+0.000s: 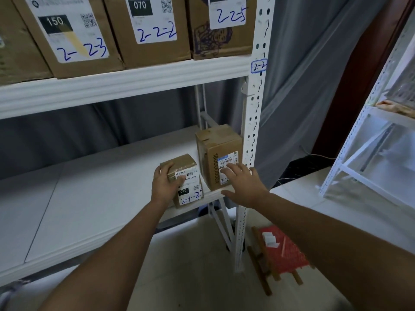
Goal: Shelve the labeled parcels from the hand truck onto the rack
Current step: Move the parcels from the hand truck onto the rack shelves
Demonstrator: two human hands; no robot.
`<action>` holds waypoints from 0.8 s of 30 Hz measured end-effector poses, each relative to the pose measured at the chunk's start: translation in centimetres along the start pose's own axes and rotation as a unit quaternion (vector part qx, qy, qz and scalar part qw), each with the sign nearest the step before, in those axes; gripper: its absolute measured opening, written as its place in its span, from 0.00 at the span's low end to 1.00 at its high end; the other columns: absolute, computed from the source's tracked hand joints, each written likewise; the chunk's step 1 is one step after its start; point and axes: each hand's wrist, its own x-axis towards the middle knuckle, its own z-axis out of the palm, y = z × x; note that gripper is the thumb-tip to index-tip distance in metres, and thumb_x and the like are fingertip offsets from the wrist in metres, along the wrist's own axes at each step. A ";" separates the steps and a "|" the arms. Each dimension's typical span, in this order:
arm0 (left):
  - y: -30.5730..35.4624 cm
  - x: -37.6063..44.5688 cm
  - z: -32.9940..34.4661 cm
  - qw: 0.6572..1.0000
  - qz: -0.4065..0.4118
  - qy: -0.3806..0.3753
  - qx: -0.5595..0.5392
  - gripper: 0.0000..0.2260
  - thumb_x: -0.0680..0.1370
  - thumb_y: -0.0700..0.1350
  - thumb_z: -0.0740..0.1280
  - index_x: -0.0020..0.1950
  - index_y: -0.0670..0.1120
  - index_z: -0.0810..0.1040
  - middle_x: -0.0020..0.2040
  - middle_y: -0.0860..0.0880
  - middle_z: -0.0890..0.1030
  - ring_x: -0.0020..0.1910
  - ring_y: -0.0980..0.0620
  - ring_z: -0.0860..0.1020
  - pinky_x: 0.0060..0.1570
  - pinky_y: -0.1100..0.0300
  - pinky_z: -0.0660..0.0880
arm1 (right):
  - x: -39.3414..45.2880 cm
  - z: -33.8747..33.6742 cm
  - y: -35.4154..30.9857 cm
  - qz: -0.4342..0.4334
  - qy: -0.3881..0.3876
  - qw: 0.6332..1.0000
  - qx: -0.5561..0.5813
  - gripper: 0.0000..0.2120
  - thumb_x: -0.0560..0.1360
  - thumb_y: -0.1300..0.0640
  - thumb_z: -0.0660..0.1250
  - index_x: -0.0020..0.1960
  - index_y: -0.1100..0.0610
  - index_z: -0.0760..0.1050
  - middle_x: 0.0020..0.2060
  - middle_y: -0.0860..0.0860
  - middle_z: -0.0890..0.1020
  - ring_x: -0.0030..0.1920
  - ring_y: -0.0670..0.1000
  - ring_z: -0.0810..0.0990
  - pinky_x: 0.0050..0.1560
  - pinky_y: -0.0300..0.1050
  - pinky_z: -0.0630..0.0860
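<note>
A small brown parcel (187,176) with a white label marked 070 and a handwritten 2-1 code sits at the front edge of the lower white shelf (94,198). My left hand (165,182) grips its left side, thumb across the label. Just right of it stands a taller brown parcel (219,151) against the rack's front post (253,135). My right hand (243,184) hovers in front of that taller parcel with its fingers spread, the fingertips at its label. The hand truck is out of view.
The upper shelf (121,86) holds large cartons labelled 2-2-3 (74,34), 2-2-2 (152,25) and 2-2-5 (224,23). A red mesh item on wooden slats (283,250) lies on the floor by the post. A second white rack (377,149) stands at right. Grey curtain hangs behind.
</note>
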 end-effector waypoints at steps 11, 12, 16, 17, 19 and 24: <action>0.8 1.1 1.4 0.998 0.035 -0.051 0.026 0.31 0.72 0.45 0.75 0.73 0.52 0.67 0.74 0.46 0.63 0.70 0.46 0.68 0.68 0.47 0.70 | -0.1 1.9 -0.7 -0.004 -0.024 0.999 0.046 0.30 0.77 0.41 0.64 0.74 0.51 0.61 0.75 0.50 0.62 0.74 0.56 0.61 0.72 0.63 0.61; 0.6 1.0 1.3 0.997 0.034 -0.054 0.032 0.32 0.72 0.46 0.75 0.73 0.52 0.66 0.74 0.46 0.62 0.70 0.46 0.68 0.68 0.47 0.69 | -0.3 2.0 -0.9 -0.005 -0.027 0.998 0.061 0.28 0.77 0.42 0.65 0.73 0.51 0.64 0.72 0.51 0.66 0.71 0.56 0.65 0.69 0.60 0.66; 0.5 0.0 0.3 0.996 0.032 -0.066 0.044 0.34 0.72 0.47 0.75 0.75 0.50 0.64 0.76 0.46 0.61 0.72 0.45 0.66 0.71 0.47 0.67 | -1.2 2.2 -1.7 0.032 -0.083 0.989 0.120 0.20 0.78 0.46 0.66 0.67 0.53 0.69 0.60 0.52 0.77 0.59 0.55 0.78 0.53 0.50 0.75; 0.6 -0.3 0.0 0.996 0.026 -0.067 0.045 0.34 0.73 0.46 0.75 0.75 0.51 0.63 0.77 0.46 0.59 0.73 0.45 0.64 0.72 0.48 0.65 | -1.4 2.2 -2.0 0.044 -0.097 0.988 0.116 0.20 0.78 0.46 0.65 0.67 0.53 0.69 0.59 0.52 0.77 0.58 0.55 0.78 0.53 0.50 0.75; 0.7 -1.0 -1.1 0.996 0.010 -0.065 0.059 0.34 0.74 0.45 0.74 0.76 0.52 0.62 0.79 0.46 0.55 0.76 0.46 0.59 0.74 0.50 0.60 | -1.9 2.3 -2.9 0.064 -0.118 0.986 0.102 0.19 0.79 0.43 0.63 0.64 0.53 0.70 0.57 0.52 0.78 0.58 0.55 0.78 0.52 0.48 0.73; 0.3 -2.8 -4.5 0.987 0.023 -0.093 0.130 0.28 0.77 0.50 0.70 0.75 0.51 0.65 0.79 0.46 0.56 0.78 0.47 0.56 0.73 0.53 0.57 | -2.2 3.1 -5.2 0.080 -0.166 0.978 0.098 0.18 0.78 0.42 0.62 0.60 0.53 0.75 0.55 0.51 0.80 0.59 0.54 0.79 0.59 0.51 0.76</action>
